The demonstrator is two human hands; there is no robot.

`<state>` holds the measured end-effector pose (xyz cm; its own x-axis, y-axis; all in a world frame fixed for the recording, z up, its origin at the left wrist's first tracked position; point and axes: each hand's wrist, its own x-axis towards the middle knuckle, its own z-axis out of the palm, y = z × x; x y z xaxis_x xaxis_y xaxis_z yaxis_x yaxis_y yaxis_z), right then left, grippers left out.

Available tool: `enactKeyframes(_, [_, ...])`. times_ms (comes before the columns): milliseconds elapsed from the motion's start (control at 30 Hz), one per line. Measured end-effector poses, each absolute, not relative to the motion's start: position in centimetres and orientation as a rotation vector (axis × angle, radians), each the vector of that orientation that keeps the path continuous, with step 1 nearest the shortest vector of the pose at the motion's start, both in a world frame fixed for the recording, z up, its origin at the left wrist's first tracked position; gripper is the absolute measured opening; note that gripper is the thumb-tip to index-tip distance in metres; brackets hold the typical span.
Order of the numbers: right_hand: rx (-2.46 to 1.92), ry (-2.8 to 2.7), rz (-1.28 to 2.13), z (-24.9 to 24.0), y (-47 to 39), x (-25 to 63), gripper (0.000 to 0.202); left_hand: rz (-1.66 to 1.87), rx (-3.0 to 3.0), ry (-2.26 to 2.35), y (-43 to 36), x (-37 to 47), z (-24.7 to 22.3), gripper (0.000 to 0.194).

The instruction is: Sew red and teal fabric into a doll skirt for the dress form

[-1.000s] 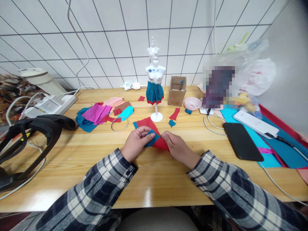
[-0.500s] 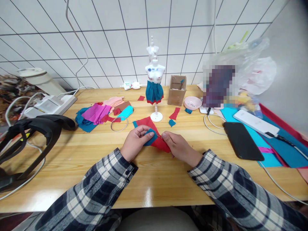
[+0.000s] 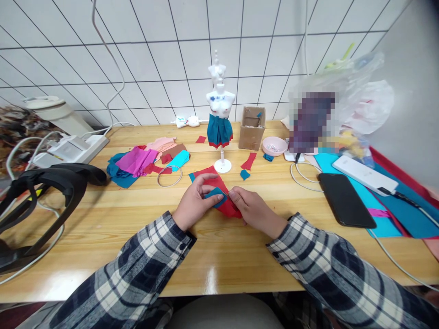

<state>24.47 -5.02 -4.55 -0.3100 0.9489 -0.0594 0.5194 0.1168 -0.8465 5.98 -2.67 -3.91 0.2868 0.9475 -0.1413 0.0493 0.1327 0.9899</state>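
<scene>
Low over the table's middle, a piece of red cloth (image 3: pixel 229 207) with a teal folded part (image 3: pixel 216 196) stretches between my hands. My left hand (image 3: pixel 192 203) is closed on it, thumb pressing on the teal part and fingers behind. At the cloth's right edge, my right hand (image 3: pixel 252 208) pinches with thumb and forefinger; anything thin between those fingertips is too small to make out. Just beyond stands a small white dress form (image 3: pixel 221 105) wearing a teal skirt (image 3: pixel 220 130) with a red hem.
Coloured cloth scraps (image 3: pixel 137 161) and a ring (image 3: pixel 170 177) lie at left, near a black headset (image 3: pixel 68 192). A cardboard box (image 3: pixel 252 132), pink bowl (image 3: pixel 274 146) and small scraps (image 3: pixel 248 161) are behind my right hand. A phone (image 3: pixel 346 201) and power bank (image 3: pixel 365 176) lie at right.
My left thumb and the teal fold have shifted slightly right, closer to my right fingertips. The left fingers are a little more spread. My right hand has hardly moved.
</scene>
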Motion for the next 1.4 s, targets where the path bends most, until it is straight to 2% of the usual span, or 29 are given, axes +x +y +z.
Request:
enactKeyframes(333, [-1.441, -1.915, 1.062, -4.42, -5.32, 24.11, 0.032, 0.957, 1.135, 1.005, -2.56, 5.95, -4.62, 0.046])
enactKeyframes(700, [-1.418, -1.895, 1.094, -4.40, -5.32, 24.19, 0.036, 0.925, 1.159, 1.044, -2.76, 6.06, -4.46, 0.045])
enactKeyframes(1400, [-1.424, -1.987, 0.892, -5.05, -4.99, 24.26, 0.035, 0.915, 1.150, 1.028, -2.84, 6.19, -4.26, 0.048])
